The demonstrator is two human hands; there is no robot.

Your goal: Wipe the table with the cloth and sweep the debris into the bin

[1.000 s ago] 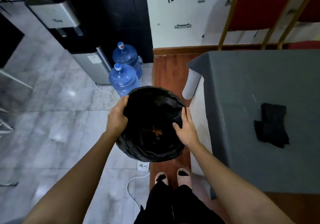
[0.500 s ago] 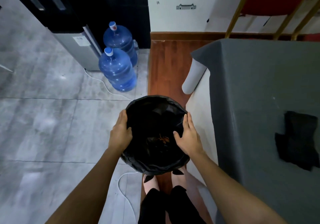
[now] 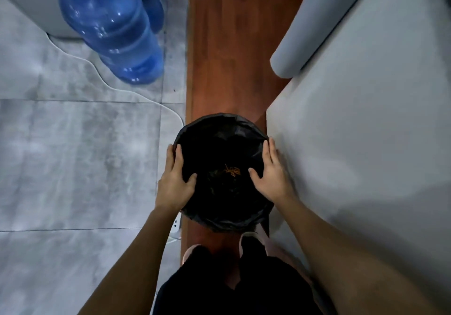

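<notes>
Black bin (image 3: 219, 122) with little orange bits (image 3: 231, 169) inside. Big see-through blue bottle (image 3: 109, 29). Cloudy grey floor tiles (image 3: 73, 158) beside a red-brown wood strip (image 3: 227, 46). Plain grey worktop cover (image 3: 366, 131). Thin white cord (image 3: 146, 96).

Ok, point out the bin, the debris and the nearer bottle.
bin (image 3: 219, 119), head view, far rim of the black liner.
debris (image 3: 231, 170), head view, orange bits at the bin's bottom.
nearer bottle (image 3: 109, 34), head view, its blue side.

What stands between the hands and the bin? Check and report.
Nothing visible does. The left hand and right hand each hold the bin by its rim on opposite sides, thumbs inside, with the table close beside the right hand.
</notes>
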